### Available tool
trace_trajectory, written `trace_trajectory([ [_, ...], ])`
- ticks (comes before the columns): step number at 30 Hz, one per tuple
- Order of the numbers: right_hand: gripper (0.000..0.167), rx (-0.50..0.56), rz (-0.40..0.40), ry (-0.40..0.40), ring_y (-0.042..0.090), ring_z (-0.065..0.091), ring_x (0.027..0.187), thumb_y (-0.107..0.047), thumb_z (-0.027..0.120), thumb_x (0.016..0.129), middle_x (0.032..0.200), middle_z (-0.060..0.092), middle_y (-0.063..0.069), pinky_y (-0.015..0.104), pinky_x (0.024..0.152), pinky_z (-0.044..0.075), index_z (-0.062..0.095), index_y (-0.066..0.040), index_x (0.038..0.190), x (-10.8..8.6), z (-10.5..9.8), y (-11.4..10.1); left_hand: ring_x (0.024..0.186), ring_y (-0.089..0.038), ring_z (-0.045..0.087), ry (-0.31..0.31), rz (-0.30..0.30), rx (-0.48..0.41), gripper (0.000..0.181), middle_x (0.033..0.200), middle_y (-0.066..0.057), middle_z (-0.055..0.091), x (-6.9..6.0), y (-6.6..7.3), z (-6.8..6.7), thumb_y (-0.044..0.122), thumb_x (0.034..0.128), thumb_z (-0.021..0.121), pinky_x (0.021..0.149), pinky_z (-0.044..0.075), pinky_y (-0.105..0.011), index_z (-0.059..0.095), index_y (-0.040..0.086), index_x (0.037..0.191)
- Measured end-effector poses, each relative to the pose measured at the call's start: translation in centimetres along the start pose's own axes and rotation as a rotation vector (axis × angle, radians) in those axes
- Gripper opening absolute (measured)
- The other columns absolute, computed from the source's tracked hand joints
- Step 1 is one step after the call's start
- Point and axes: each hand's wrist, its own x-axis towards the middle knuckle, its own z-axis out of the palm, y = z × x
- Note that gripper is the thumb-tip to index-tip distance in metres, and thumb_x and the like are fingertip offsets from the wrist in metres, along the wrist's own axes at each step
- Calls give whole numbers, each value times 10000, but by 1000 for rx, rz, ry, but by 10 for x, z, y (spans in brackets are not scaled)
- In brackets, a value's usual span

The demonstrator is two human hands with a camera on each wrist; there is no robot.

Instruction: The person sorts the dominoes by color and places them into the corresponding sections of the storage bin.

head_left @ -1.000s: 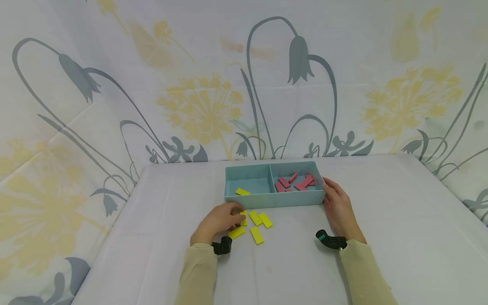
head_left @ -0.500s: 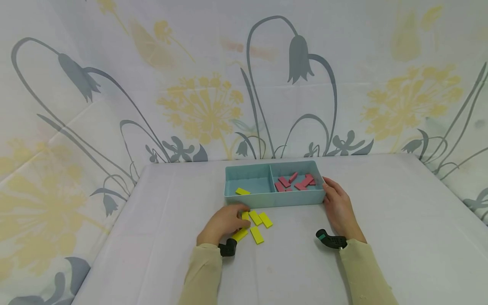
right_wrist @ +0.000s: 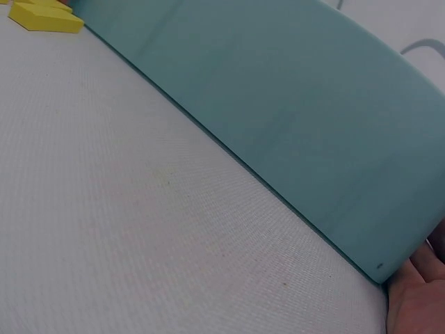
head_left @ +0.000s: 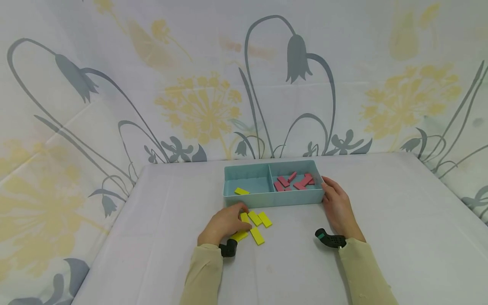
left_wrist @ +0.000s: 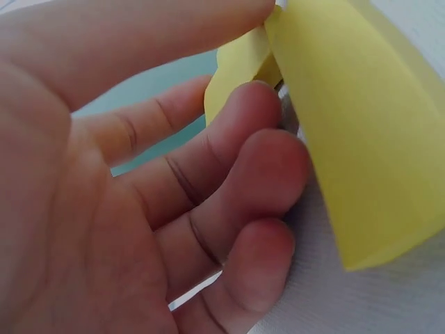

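The left hand (head_left: 224,222) has slid a little to the right since the first frame, and the near block (head_left: 239,236) beside its thumb has shifted slightly too; the tray (head_left: 274,200) and the right hand (head_left: 338,207) have stayed about where they were.

The left hand's thumb and index finger are bent round a yellow block (head_left: 244,217), one on either side of it, on the table (head_left: 289,262) just in front of the tray's left part; how firmly it is held I cannot tell. In the left wrist view the other fingers curl in loosely, and a yellow face looms large past their tips; which block that is I cannot tell.

The right hand rests against the tray's right end, its fingers at the end wall; whether they grip it or only steady it I cannot tell; the two hands are well apart.

Three more yellow blocks lie flat to the right of the left hand: a middle block (head_left: 254,218), a right block (head_left: 265,219) just beside it, and a front block (head_left: 257,236) nearer the person; one inner block (head_left: 242,191) is in the tray's left compartment, against the front wall; several red blocks (head_left: 305,181) lie jumbled in the right compartment, across the divider (head_left: 272,178); a flowered cloth (head_left: 206,55) hangs behind the table.
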Motion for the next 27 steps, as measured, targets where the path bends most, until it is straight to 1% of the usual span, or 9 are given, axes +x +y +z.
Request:
trace_trajectory([
  [6, 538, 4, -5, -5, 216, 169, 1308, -219, 419, 954, 1436, 141, 126, 255, 1054, 220, 190, 0, 1388, 0, 0, 0, 704, -175, 492, -15, -10, -43, 359, 801, 2, 524, -1, -1, -2, 304, 753, 687, 603, 414, -299, 533, 188, 1056],
  [10, 539, 9, -9, -12, 224, 163, 1311, -221, 419, 954, 1437, 139, 124, 255, 1054, 220, 189, -6, 1392, 0, 0, 1, 657, -172, 495, -24, -14, -66, 332, 750, -7, 530, -1, -1, -3, 306, 760, 678, 574, 407, -293, 527, 184, 1029],
  [14, 544, 5, -7, -14, 229, 159, 1313, -231, 422, 952, 1438, 137, 123, 264, 1057, 214, 190, -12, 1393, 1, -1, 1, 609, -164, 509, -38, -26, -103, 287, 685, -9, 553, -1, -2, -3, 316, 784, 653, 549, 406, -286, 514, 182, 996],
  [17, 548, 5, -4, -12, 231, 157, 1313, -234, 425, 951, 1438, 135, 123, 268, 1058, 211, 189, -12, 1393, 1, -1, 2, 619, -154, 523, -47, -38, -118, 230, 693, -3, 568, 1, -3, -2, 327, 812, 629, 556, 421, -276, 520, 172, 943],
  [21, 549, 5, -4, -9, 230, 156, 1314, -235, 427, 950, 1438, 136, 121, 263, 1055, 217, 189, -12, 1393, 1, -2, 2, 645, -150, 528, -51, -37, -112, 188, 737, -2, 563, 2, -4, -2, 319, 828, 615, 568, 436, -270, 538, 155, 877],
  [27, 549, 5, -6, -6, 225, 156, 1316, -233, 426, 951, 1438, 134, 118, 264, 1056, 215, 186, -11, 1392, 1, -1, 1, 643, -147, 526, -54, -17, -104, 164, 738, -3, 560, 1, -4, -3, 299, 830, 612, 567, 438, -271, 549, 154, 874],
])
